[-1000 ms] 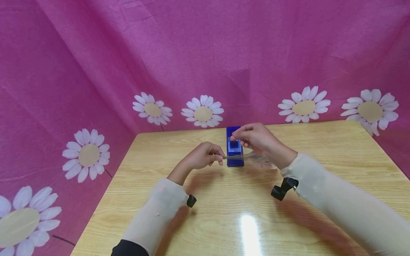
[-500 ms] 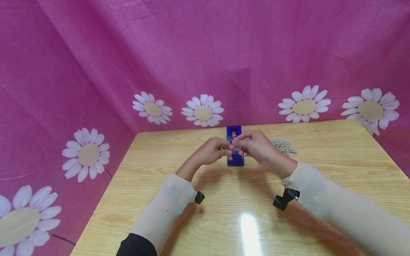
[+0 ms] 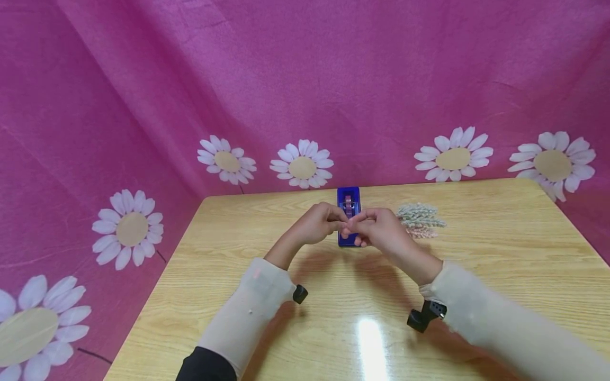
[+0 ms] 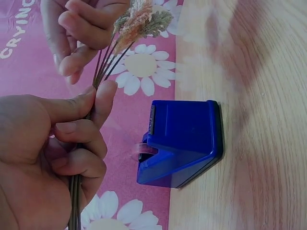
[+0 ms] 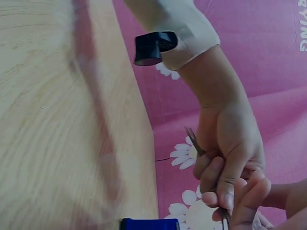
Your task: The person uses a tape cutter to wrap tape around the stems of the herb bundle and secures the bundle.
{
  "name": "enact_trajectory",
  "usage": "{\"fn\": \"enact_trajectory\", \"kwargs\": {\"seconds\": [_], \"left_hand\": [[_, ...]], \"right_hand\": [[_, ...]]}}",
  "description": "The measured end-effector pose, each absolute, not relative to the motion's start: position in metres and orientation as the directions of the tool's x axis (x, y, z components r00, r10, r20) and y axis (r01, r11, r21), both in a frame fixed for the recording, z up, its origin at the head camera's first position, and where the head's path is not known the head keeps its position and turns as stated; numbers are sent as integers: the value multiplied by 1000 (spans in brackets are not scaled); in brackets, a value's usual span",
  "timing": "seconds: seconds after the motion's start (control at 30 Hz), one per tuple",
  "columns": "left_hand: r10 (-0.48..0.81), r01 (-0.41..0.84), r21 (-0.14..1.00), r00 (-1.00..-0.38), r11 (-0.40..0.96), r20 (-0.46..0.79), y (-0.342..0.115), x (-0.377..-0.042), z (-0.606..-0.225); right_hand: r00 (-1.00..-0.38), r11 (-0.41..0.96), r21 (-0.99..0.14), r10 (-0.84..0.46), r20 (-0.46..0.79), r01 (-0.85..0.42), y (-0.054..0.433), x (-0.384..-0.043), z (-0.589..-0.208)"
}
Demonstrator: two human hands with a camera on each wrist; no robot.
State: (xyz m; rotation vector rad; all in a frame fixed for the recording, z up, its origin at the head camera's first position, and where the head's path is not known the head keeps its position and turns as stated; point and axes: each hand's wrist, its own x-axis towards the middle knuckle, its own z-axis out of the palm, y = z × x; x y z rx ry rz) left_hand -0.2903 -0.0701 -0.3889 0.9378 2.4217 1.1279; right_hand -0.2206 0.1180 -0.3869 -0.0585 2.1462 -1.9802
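My left hand (image 3: 316, 225) grips the thin brown stems (image 4: 75, 201) of a small bunch of dried flowers, thumb and fingers curled round them. The pale green and pink flower heads (image 3: 419, 217) stick out to the right, past my right hand (image 3: 381, 227). That hand meets the left fingertips over the blue tape dispenser (image 3: 350, 241). In the left wrist view its thumb and finger pinch together beside the stems, with a faint clear sliver, seemingly tape, at the tips. A roll of tape (image 4: 146, 149) shows in the dispenser.
Underneath is a light wood table (image 3: 333, 317) with a bright glare spot near the front. Behind and to the left hangs a pink cloth (image 3: 295, 79) printed with white daisies. Both wrists wear small black cameras (image 3: 300, 293).
My right hand has come down from above the dispenser to the stems, and the left has moved right to meet it. The flower heads, formerly behind the right hand, now show beyond it.
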Motion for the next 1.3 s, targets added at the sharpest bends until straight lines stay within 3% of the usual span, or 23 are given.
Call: {"fn": "enact_trajectory", "kwargs": {"seconds": [0.9,1.3], "left_hand": [[686,334,830,-724,447,-78,-72,-291,-390],[660,341,816,-748,467,-65,-72,-290,-393]], "right_hand": [[-995,190,-982,-95,-18,0,113,-206,-426],[-997,168,-985,-60,-41,31,111,-206,-438]]}}
